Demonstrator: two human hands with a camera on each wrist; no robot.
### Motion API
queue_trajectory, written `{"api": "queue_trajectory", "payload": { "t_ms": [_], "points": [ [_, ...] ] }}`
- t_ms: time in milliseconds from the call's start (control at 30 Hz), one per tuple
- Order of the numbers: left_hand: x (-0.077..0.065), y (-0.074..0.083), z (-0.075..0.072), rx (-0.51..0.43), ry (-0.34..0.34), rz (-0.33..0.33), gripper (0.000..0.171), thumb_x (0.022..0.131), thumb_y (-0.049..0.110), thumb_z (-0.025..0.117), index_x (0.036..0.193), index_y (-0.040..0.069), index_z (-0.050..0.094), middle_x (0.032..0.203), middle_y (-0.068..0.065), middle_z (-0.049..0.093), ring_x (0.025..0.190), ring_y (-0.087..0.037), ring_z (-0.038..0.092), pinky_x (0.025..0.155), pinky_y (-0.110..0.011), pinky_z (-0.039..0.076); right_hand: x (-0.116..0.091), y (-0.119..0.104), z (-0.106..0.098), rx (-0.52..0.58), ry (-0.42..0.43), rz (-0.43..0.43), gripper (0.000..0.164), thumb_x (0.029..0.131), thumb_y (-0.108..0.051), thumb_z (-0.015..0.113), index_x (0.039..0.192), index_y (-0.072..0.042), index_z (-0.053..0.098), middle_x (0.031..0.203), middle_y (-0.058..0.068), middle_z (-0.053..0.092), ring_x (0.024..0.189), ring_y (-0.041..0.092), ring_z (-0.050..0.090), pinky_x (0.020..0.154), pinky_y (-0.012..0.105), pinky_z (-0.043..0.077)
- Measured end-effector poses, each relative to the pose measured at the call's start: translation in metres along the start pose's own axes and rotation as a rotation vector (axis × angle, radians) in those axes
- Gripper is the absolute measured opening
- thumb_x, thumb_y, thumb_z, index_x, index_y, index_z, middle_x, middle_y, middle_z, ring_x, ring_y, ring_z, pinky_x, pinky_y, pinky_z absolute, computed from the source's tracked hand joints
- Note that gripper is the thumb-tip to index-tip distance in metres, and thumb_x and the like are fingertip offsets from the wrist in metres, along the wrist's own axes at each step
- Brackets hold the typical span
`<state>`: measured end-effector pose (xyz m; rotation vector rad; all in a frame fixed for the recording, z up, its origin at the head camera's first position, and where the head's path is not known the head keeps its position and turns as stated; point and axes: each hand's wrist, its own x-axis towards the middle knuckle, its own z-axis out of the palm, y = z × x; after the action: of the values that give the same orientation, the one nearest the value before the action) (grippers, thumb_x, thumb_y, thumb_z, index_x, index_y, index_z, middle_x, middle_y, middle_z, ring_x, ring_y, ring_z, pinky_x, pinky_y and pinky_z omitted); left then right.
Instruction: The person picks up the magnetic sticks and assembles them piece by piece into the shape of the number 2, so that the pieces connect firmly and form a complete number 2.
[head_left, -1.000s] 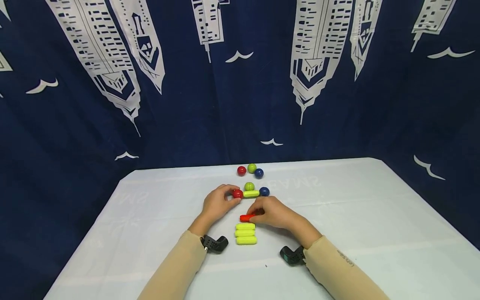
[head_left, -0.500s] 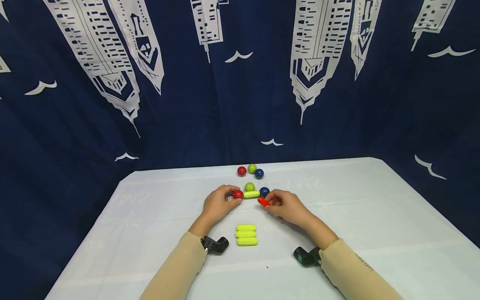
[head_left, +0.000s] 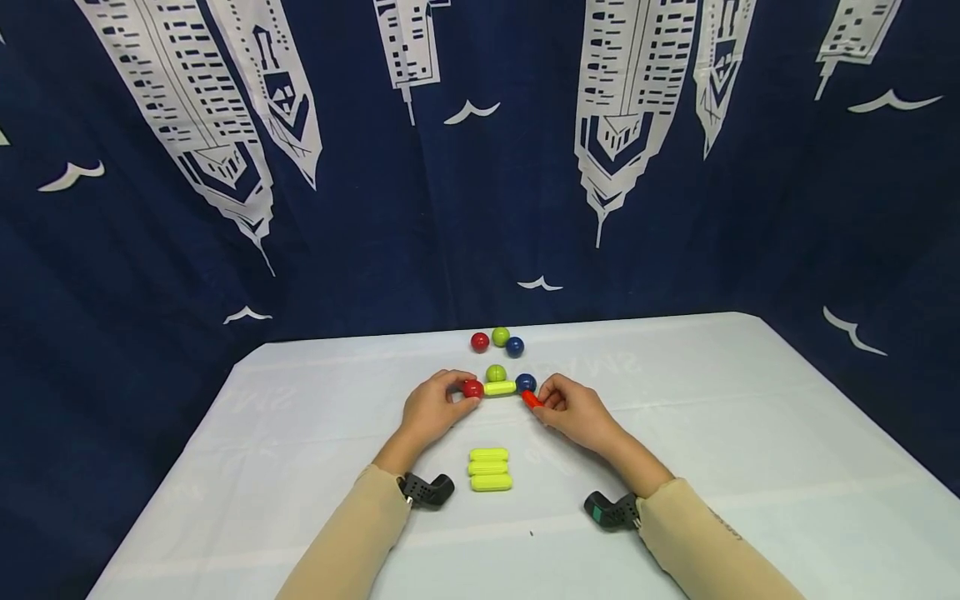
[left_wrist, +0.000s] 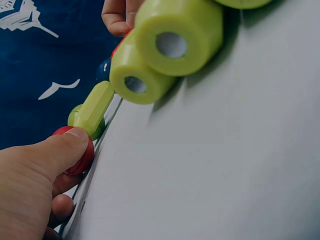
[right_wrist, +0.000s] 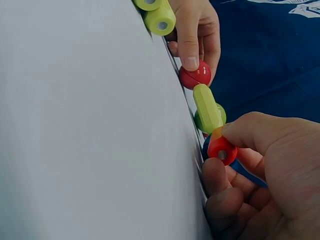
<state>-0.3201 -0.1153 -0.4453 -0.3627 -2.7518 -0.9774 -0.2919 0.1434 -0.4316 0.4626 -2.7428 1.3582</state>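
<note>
My left hand (head_left: 435, 408) pinches a red ball (head_left: 473, 389) between thumb and fingers. A yellow-green rod (head_left: 499, 388) runs from that ball to a blue ball (head_left: 526, 382). Just behind the rod sits a green ball (head_left: 496, 373). Thumb and fingers of my right hand (head_left: 576, 408) grip a short red rod (head_left: 532, 399), tilted, its far end at the blue ball; I cannot tell whether they touch. In the right wrist view, the red rod (right_wrist: 222, 150) shows a silvery disc in its near end, and the blue ball is mostly hidden behind it.
Three yellow-green rods (head_left: 489, 469) lie side by side nearer me, between the forearms. Towards the back edge of the white table (head_left: 675, 500) are a second red ball (head_left: 480, 342), green ball (head_left: 500, 337) and blue ball (head_left: 514, 347). A dark blue printed cloth (head_left: 480, 208) hangs behind.
My right hand has picked the red rod up from in front of the three yellow-green rods and carried it away from me and rightward to the blue ball. My left hand has stayed on the red ball.
</note>
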Motion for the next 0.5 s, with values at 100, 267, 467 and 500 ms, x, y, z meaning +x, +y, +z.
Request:
{"api": "queue_trajectory", "payload": {
  "t_ms": [100,267,467,500],
  "points": [
    [0.0003,-0.0001,0.0,0.004,-0.001,-0.003,0.037,0.084,0.034,0.08,0.119,0.024,0.07,0.098,0.005,0.066,0.069,-0.009,0.048,0.062,-0.026,0.036,-0.0004,0.0004,0.0008,-0.01,0.01,-0.004,0.018,0.086,-0.01,0.074,0.096,-0.008,0.06,0.081,0.004,0.063,0.065,0.012,0.056,0.058,0.02,0.045],
    [0.0002,0.0,0.0005,0.004,-0.002,-0.004,0.037,0.084,0.033,0.08,0.118,0.024,0.071,0.095,0.005,0.065,0.068,-0.01,0.048,0.062,-0.026,0.036,-0.0015,0.0,0.0015,-0.016,0.025,0.0,0.017,0.086,-0.01,0.074,0.095,-0.008,0.059,0.081,0.005,0.063,0.064,0.01,0.056,0.057,0.02,0.045],
    [0.0004,0.0002,0.0008,0.003,0.0,-0.005,0.036,0.084,0.033,0.08,0.118,0.024,0.07,0.095,0.005,0.065,0.069,-0.01,0.048,0.063,-0.026,0.036,-0.0032,-0.0003,0.0021,0.0,0.06,0.022,0.014,0.087,-0.009,0.071,0.093,-0.008,0.058,0.077,0.005,0.063,0.056,0.011,0.055,0.049,0.022,0.046],
    [0.0004,0.0003,0.0008,0.003,0.0,-0.006,0.036,0.084,0.033,0.08,0.118,0.024,0.07,0.095,0.005,0.065,0.069,-0.01,0.048,0.063,-0.026,0.036,-0.0036,-0.0007,0.0022,0.013,0.062,0.037,0.013,0.087,-0.01,0.07,0.093,-0.009,0.058,0.076,0.005,0.063,0.054,0.011,0.055,0.047,0.023,0.046]
  ]
}}
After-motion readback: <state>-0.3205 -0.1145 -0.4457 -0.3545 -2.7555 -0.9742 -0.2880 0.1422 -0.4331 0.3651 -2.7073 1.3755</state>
